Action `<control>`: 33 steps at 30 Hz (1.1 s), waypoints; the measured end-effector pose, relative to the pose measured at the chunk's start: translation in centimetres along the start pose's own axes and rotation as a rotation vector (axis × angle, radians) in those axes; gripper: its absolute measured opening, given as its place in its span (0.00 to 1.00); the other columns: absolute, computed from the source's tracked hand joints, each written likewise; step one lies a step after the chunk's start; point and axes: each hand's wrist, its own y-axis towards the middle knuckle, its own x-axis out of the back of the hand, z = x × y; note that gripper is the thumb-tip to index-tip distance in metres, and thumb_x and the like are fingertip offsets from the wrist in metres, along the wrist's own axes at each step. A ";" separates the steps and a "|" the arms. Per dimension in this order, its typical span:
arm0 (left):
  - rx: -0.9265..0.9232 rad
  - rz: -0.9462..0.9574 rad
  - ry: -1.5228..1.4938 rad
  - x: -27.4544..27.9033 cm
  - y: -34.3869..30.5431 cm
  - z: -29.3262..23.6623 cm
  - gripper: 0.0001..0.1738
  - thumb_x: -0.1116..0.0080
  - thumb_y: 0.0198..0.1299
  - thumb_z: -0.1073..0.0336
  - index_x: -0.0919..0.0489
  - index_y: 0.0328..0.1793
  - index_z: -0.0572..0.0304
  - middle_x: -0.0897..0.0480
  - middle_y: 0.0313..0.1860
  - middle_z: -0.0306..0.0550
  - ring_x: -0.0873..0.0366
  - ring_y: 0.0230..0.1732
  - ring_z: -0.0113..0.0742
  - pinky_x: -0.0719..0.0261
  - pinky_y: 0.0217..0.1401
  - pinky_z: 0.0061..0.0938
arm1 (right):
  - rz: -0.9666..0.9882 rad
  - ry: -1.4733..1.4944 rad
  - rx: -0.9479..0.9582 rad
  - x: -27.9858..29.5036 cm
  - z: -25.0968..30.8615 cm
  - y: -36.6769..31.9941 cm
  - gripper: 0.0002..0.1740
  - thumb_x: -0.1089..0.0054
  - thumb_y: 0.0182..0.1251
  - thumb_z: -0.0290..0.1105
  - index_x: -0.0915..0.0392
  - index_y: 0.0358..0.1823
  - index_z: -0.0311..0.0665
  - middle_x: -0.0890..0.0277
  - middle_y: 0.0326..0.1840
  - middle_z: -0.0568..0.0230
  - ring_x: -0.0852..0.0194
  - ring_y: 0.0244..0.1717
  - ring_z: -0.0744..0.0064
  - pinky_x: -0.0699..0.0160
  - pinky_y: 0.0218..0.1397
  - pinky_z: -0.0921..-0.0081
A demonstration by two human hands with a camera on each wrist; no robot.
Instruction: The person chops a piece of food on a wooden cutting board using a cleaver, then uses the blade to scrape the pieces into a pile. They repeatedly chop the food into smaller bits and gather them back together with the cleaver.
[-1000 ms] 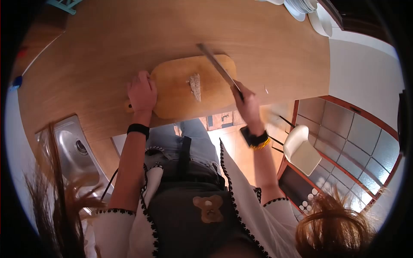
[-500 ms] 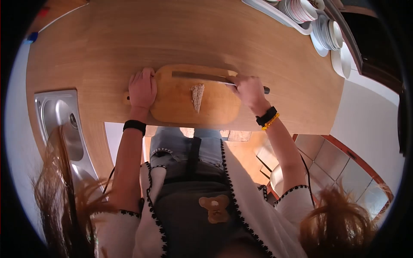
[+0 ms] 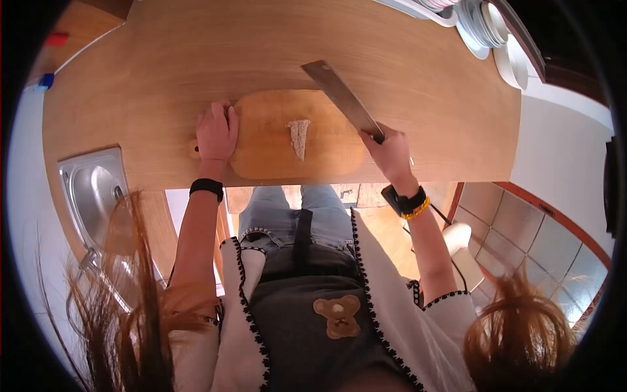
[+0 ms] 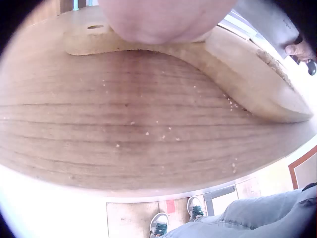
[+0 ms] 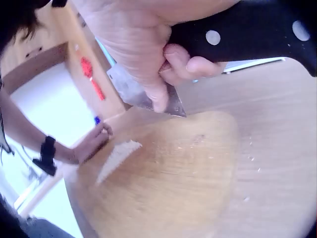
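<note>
The wooden cutting board (image 3: 261, 147) lies along the front of the counter, with its handle to the left. My left hand (image 3: 217, 135) grips the board's left end beside the handle, the fingers curled and the thumb toward the board. On the board's middle lies a narrow wedge of pale, crumbly chopped food (image 3: 298, 138). My right hand (image 3: 390, 155) holds a broad-bladed knife (image 3: 346, 98) at the board's right side. In the right wrist view, its black riveted handle (image 5: 252, 34) sits in the palm and a finger lies along the blade. The blade points to the back left, away from the food.
A steel sink (image 3: 98, 189) is set at the left. Stacked plates (image 3: 473, 29) and a white bowl (image 3: 511, 62) stand at the back right. Small crumbs (image 4: 158, 131) lie on the counter in front of the board. A pale chair (image 3: 457, 236) stands below right.
The knife came down flat behind the food half a second ago; now it is swung out to the right and back, its blade angled. The left hand stays on the board.
</note>
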 end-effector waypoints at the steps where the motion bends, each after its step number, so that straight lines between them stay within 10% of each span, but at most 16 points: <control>1: 0.005 0.019 0.031 -0.1 0.4 -0.7 0.07 0.52 0.65 0.63 0.30 0.40 0.58 0.20 0.30 0.50 0.23 0.31 0.48 0.29 0.40 0.40 | -0.016 0.004 -0.011 0.0 -0.7 -1.2 0.11 0.37 0.59 0.37 0.20 0.39 0.37 0.20 0.26 0.56 0.22 0.23 0.61 0.28 0.25 0.69; 8: -0.079 0.077 0.243 0.0 1.3 -2.5 0.07 0.54 0.67 0.63 0.31 0.37 0.57 0.21 0.23 0.49 0.23 0.28 0.47 0.28 0.38 0.38 | -0.193 0.700 -0.375 -2.6 -0.2 -9.4 0.13 0.45 0.69 0.34 0.29 0.46 0.31 0.38 0.16 0.72 0.43 0.13 0.84 0.42 0.14 0.82; 11: -0.100 0.041 0.247 -0.2 1.7 -1.2 0.08 0.55 0.67 0.62 0.30 0.37 0.56 0.22 0.21 0.49 0.23 0.25 0.49 0.26 0.32 0.40 | -0.347 0.379 -0.331 -5.8 -0.3 -9.6 0.15 0.51 0.71 0.31 0.30 0.54 0.31 0.28 0.21 0.47 0.29 0.17 0.52 0.32 0.21 0.64; 14: 0.017 0.121 0.279 -0.1 0.7 -1.4 0.09 0.55 0.67 0.61 0.30 0.36 0.56 0.22 0.19 0.49 0.23 0.22 0.51 0.25 0.26 0.44 | -0.301 0.192 -0.330 -6.4 1.2 -9.5 0.17 0.53 0.70 0.29 0.31 0.58 0.34 0.27 0.28 0.38 0.28 0.25 0.40 0.30 0.27 0.57; 23: -0.101 -0.016 0.356 -1.5 0.8 -1.2 0.09 0.54 0.66 0.59 0.30 0.36 0.55 0.22 0.20 0.51 0.23 0.24 0.50 0.26 0.28 0.43 | -0.352 0.018 -0.107 -10.7 5.3 -11.4 0.20 0.51 0.68 0.27 0.31 0.62 0.38 0.23 0.28 0.49 0.23 0.25 0.51 0.25 0.26 0.64; 33: -0.058 0.042 0.239 -0.4 0.8 -1.5 0.08 0.56 0.66 0.63 0.31 0.36 0.56 0.22 0.21 0.49 0.23 0.26 0.48 0.29 0.34 0.41 | -0.358 0.494 -0.334 -10.2 6.6 -12.0 0.22 0.40 0.62 0.27 0.28 0.58 0.34 0.26 0.19 0.55 0.27 0.19 0.68 0.29 0.24 0.74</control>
